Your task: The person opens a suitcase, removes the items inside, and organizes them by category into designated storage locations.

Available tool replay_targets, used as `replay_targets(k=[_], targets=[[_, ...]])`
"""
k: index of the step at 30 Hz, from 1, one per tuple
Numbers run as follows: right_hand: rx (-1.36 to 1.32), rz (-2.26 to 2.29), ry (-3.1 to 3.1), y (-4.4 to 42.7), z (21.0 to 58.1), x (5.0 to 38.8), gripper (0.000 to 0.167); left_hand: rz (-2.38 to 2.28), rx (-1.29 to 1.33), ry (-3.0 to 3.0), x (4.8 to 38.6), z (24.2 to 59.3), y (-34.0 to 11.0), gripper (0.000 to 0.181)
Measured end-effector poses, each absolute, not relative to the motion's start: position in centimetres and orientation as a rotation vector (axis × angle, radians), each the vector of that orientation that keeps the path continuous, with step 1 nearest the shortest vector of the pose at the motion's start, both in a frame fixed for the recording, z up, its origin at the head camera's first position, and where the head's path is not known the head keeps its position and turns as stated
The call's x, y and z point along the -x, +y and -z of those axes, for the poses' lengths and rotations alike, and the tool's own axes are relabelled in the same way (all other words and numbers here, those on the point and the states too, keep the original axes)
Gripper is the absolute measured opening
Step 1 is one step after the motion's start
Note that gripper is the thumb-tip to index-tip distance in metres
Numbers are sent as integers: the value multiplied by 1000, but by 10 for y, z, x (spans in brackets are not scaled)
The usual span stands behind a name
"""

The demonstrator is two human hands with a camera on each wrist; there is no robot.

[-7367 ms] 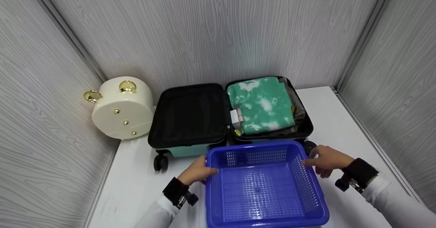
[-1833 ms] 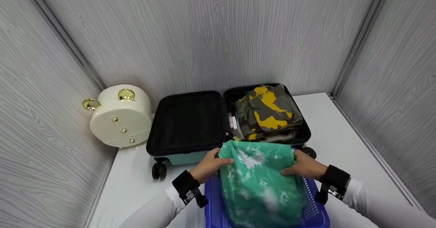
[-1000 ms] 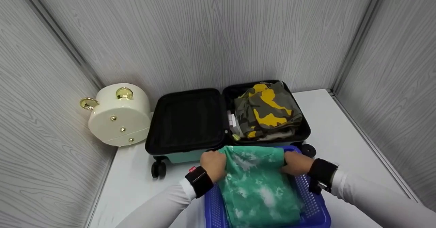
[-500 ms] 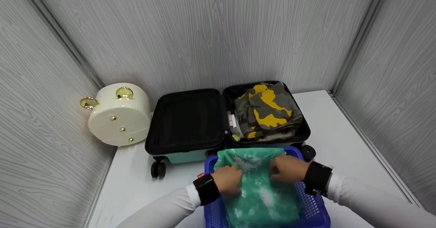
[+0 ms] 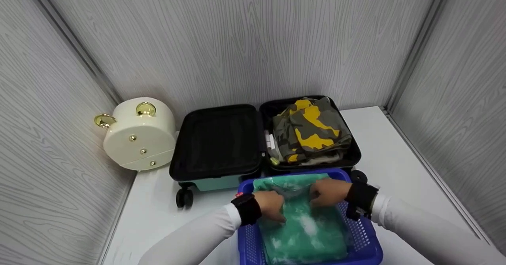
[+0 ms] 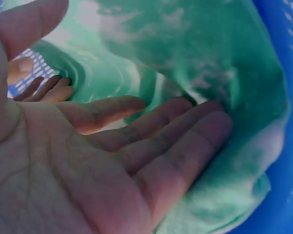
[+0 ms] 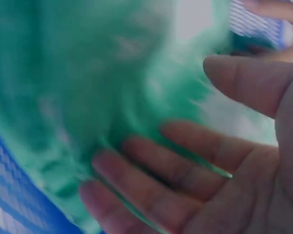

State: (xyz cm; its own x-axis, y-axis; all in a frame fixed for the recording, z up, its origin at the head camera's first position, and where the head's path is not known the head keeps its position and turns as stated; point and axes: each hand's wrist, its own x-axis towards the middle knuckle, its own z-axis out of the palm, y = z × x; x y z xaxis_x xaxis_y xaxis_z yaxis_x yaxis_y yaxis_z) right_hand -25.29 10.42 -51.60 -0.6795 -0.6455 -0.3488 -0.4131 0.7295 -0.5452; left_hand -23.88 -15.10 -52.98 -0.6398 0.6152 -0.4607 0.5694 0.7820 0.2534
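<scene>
A folded green-and-white tie-dye shirt lies in the blue plastic basket at the front. My left hand is over its left part; in the left wrist view the fingers are gently bent, their tips against the cloth, with the thumb apart. From the right side, my right hand touches the shirt's upper part. Spread, loosely bent fingers rest on the cloth in the blurred right wrist view. Neither hand pinches the fabric.
Behind the basket lies an opened suitcase; its right half holds folded camouflage clothing and a small white-and-pink item. A cream round case with gold handles stands at the left. Grey panel walls enclose the white table.
The green shirt has gone from the suitcase into the basket, exposing the camouflage clothing. Both hands have let go of its upper edge and moved inward over it.
</scene>
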Motion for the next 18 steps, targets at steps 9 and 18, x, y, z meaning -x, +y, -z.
replay_targets(k=[9,18], targets=[[316,1210,2756,161,472,316,30,-1119,-664,2297,300,497,-153,35],[-177,1237,2853,201,492,358,72,-1557,-137,2165,348,474,-118,31]])
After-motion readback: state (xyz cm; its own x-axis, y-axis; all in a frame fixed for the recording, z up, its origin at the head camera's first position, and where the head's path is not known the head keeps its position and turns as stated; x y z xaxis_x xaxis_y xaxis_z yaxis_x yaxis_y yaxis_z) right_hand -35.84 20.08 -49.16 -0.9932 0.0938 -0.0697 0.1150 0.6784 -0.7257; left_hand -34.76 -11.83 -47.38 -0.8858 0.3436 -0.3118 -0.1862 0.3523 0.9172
